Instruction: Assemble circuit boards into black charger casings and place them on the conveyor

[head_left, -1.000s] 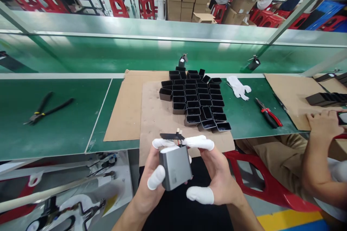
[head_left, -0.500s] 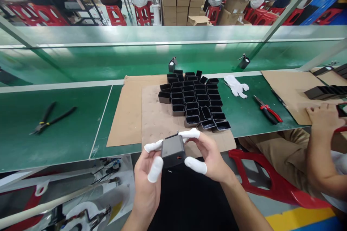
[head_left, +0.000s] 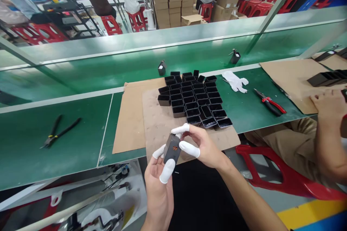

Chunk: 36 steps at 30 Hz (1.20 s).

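Currently both hands pinch the grey charger housing (head_left: pixel 172 148) just off the bench edge: left hand (head_left: pixel 159 176) cradles it from 7 o'clock, right hand (head_left: pixel 202 146) grips from 3 o'clock, seemingly for inspection. Black shells (head_left: pixel 193 99) cluster at 12 o'clock on cardboard (head_left: pixel 130 115).
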Available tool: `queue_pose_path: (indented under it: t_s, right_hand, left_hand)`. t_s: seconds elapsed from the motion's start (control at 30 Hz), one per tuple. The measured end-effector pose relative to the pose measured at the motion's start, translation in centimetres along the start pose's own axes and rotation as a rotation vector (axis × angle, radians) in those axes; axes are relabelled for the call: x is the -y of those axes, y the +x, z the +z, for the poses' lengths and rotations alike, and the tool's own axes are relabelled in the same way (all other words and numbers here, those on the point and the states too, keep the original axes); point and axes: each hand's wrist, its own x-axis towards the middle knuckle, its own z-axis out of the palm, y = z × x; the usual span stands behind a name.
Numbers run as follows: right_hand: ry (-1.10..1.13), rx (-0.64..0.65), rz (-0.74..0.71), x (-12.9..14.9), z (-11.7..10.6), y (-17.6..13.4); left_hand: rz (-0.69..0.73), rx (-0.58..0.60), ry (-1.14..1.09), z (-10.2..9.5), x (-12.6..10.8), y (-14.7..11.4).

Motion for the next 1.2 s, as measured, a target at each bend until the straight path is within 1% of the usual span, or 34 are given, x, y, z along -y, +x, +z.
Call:
queue_pose_path:
  t_s: [0.2, 0.37, 0.47, 0.53, 0.67, 0.73, 0.8, 0.87, 0.9, 0.97, 1.03, 1.07, 1.1, 1.13, 1.2]
  right_hand:
    - [-0.041, -0.045, 0.017, 0.4, 0.4, 0.3]
    - [0.005, -0.039, -0.019, 0.2, 0.5, 0.3]
    - [0.015, -0.036, -0.055, 0.0, 0.4, 0.3]
    - [0.023, -0.036, -0.073, -0.2, 0.4, 0.4]
    - [0.038, -0.044, -0.123, -0.9, 0.6, 0.9]
    - [0.037, -0.056, -0.179, -1.3, 0.9, 1.4]
    - [0.051, -0.059, -0.235, -2.0, 1.5, 1.9]
    - [0.069, -0.048, -0.256, -2.8, 2.2, 2.4]
    - [0.073, -0.044, -0.246, -3.2, 2.5, 2.6]
    - [0.051, -0.040, -0.209, -4.2, 3.2, 2.9]
    - [-0.021, -0.026, -0.167, -5.0, 3.6, 3.1]
    - [-0.067, -0.015, -0.154, -5.3, 3.7, 3.1]
    - [-0.109, -0.008, -0.148, -5.6, 3.8, 3.2]
    - [-0.139, -0.006, -0.142, -5.8, 3.9, 3.2]
    - [-0.163, -0.025, -0.139, -6.0, 4.3, 3.3]
  left_hand:
    - [0.050, 0.015, -0.019, 0.5, 0.3, 0.2]
    - [0.102, 0.021, -0.057, 0.5, 0.9, 0.0]
    - [0.109, 0.010, -0.063, 0.5, 0.8, -0.1]
    - [0.080, 0.037, -0.078, 0.6, 0.4, 0.0]
    - [-0.114, 0.126, -0.169, 0.5, -0.7, 0.6]
    - [-0.172, 0.117, -0.185, 0.2, -1.0, 1.0]
    - [-0.161, 0.090, -0.156, -0.3, -1.2, 1.8]
    - [-0.069, 0.039, -0.069, -1.2, -1.6, 3.1]
    - [0.024, 0.002, -0.001, -1.8, -1.9, 4.1]
    - [0.316, -0.085, 0.217, -3.5, -3.1, 6.6]
    - [0.656, -0.152, 0.555, -5.7, -4.5, 9.5]
    - [0.766, -0.153, 0.757, -6.8, -5.3, 10.9]
    - [0.838, -0.152, 0.920, -8.0, -5.9, 12.2]
    - [0.875, -0.150, 1.037, -9.1, -6.3, 13.4]
    - [0.900, -0.152, 1.140, -11.1, -6.5, 15.3]
